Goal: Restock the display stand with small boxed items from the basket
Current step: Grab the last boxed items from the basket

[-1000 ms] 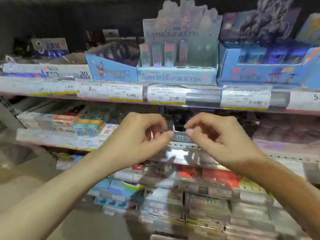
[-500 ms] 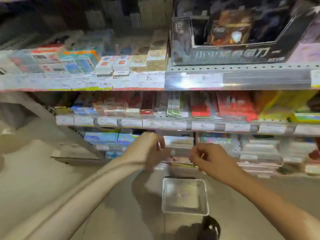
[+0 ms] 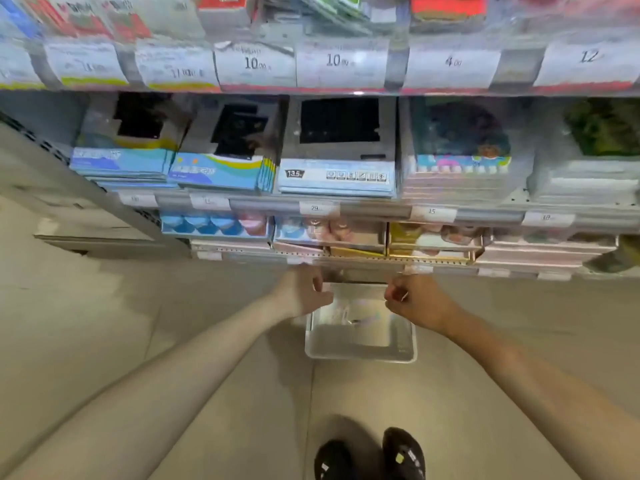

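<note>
A pale translucent basket (image 3: 360, 353) sits on the floor below the display stand (image 3: 346, 206). Something small and pale lies inside the basket (image 3: 358, 320), too blurred to name. My left hand (image 3: 304, 292) hovers over the basket's far left corner with its fingers curled in. Over the far right corner, my right hand (image 3: 414, 301) has fingers pinched toward the thumb. No item shows in either hand. The stand's shelves hold rows of flat boxed and packaged goods behind price labels.
The lowest shelf edge (image 3: 363, 261) runs just beyond my knuckles. My black shoes (image 3: 370, 459) stand on the beige tiled floor behind the basket. The stand's sloped base (image 3: 104, 244) juts out at left. Open floor lies on both sides of the basket.
My view has dropped from the upper shelves to the floor. Both hands left the dark small box at the middle shelf and came down over the basket.
</note>
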Available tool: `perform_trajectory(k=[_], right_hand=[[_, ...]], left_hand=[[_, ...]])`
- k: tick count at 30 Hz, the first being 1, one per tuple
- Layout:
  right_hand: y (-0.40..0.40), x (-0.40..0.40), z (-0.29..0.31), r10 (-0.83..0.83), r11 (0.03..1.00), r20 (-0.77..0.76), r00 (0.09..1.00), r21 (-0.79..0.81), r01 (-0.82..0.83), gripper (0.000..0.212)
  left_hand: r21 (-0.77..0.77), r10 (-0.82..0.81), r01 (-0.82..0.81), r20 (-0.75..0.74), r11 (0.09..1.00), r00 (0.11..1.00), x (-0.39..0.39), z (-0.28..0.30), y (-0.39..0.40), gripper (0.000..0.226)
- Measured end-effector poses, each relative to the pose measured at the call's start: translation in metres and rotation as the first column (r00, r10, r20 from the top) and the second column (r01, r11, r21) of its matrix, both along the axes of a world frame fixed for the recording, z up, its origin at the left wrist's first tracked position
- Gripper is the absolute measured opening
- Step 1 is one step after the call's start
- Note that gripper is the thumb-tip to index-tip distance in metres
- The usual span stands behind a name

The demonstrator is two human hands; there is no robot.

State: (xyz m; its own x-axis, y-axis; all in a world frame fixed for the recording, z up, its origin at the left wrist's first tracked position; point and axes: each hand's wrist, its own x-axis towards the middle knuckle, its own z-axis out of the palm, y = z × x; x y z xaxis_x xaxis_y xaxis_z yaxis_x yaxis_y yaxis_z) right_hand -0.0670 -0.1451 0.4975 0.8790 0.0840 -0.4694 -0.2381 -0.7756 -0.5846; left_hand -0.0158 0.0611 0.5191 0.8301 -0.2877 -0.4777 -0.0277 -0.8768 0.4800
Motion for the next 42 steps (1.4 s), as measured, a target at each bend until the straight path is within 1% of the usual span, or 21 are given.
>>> perform_trajectory(k=[2, 4, 7, 10, 14, 17, 21, 23, 27, 29, 32, 34, 36, 38, 39, 42], right_hand=[[-0.004, 0.001, -0.044, -0.001, 1.0, -0.008, 1.0, -0.012, 0.001, 0.014], [-0.009, 0.003, -0.087, -0.016, 1.0, -0.012, 1.0, -0.019, 0.015, 0.015], [-0.013, 0.004, -0.153, -0.027, 0.999, -0.013, 1.0, -0.044, 0.026, 0.018], [-0.016, 0.008, -0.219, -0.024, 0.998, -0.009, 1.0, -0.058, 0.024, 0.02], [-0.014, 0.022, -0.31, 0.04, 0.992, -0.021, 0.999, -0.119, -0.042, 0.02], [-0.011, 0.032, -0.369, 0.08, 0.983, -0.062, 0.995, -0.161, -0.089, 0.017], [-0.007, 0.041, -0.434, 0.205, 0.952, -0.114, 0.972, -0.207, -0.224, 0.019], [-0.008, 0.043, -0.458, 0.262, 0.93, -0.123, 0.957, -0.232, -0.285, 0.018], [-0.006, 0.043, -0.491, 0.389, 0.866, -0.119, 0.913, -0.292, -0.407, 0.032], [-0.005, 0.043, -0.501, 0.438, 0.835, -0.108, 0.892, -0.32, -0.448, 0.03], [-0.001, 0.046, -0.51, 0.46, 0.81, -0.093, 0.883, -0.363, -0.46, 0.028], [0.001, 0.047, -0.513, 0.47, 0.798, -0.087, 0.878, -0.383, -0.465, 0.025], [0.002, 0.047, -0.517, 0.488, 0.784, -0.087, 0.869, -0.393, -0.48, 0.026], [0.004, 0.045, -0.519, 0.491, 0.786, -0.087, 0.867, -0.385, -0.484, 0.029], [0.005, 0.044, -0.519, 0.475, 0.799, -0.081, 0.876, -0.378, -0.468, 0.031], [0.006, 0.044, -0.513, 0.38, 0.859, -0.009, 0.925, -0.367, -0.356, 0.035]], left_hand=[[-0.009, 0.035, -0.035, -0.03, 0.999, 0.999, -0.003, -0.046, -0.001, 0.014], [-0.019, 0.049, -0.05, -0.044, 0.999, 0.998, -0.004, -0.091, -0.002, 0.026], [0.003, 0.082, -0.082, -0.066, 0.997, 0.994, -0.007, -0.159, -0.003, 0.017], [0.022, 0.096, -0.094, -0.092, 0.995, 0.991, -0.006, -0.226, -0.008, 0.018], [0.058, 0.088, -0.081, -0.128, 0.995, 0.988, 0.0, -0.32, -0.015, 0.025], [0.086, 0.069, -0.06, -0.109, 0.995, 0.992, 0.007, -0.381, -0.024, 0.022], [0.108, 0.064, -0.057, -0.063, 0.993, 0.996, 0.011, -0.452, -0.035, 0.033], [0.153, 0.048, -0.038, -0.058, 0.987, 0.997, 0.011, -0.483, -0.041, 0.039], [0.335, -0.002, 0.013, -0.032, 0.942, 1.0, 0.012, -0.523, -0.048, 0.056], [0.375, -0.02, 0.024, -0.014, 0.927, 1.0, 0.014, -0.534, -0.051, 0.06], [0.424, -0.02, 0.007, 0.026, 0.906, 0.999, 0.019, -0.543, -0.052, 0.063], [0.417, -0.039, 0.031, 0.01, 0.909, 0.999, 0.02, -0.546, -0.053, 0.056], [0.358, -0.016, 0.023, -0.022, 0.933, 1.0, 0.019, -0.548, -0.056, 0.038], [0.34, -0.029, 0.038, -0.033, 0.94, 0.999, 0.016, -0.549, -0.057, 0.031], [0.356, -0.073, 0.077, -0.026, 0.931, 0.997, 0.015, -0.549, -0.057, 0.031], [0.459, -0.235, 0.219, -0.023, 0.861, 0.972, 0.011, -0.552, -0.056, 0.035]])
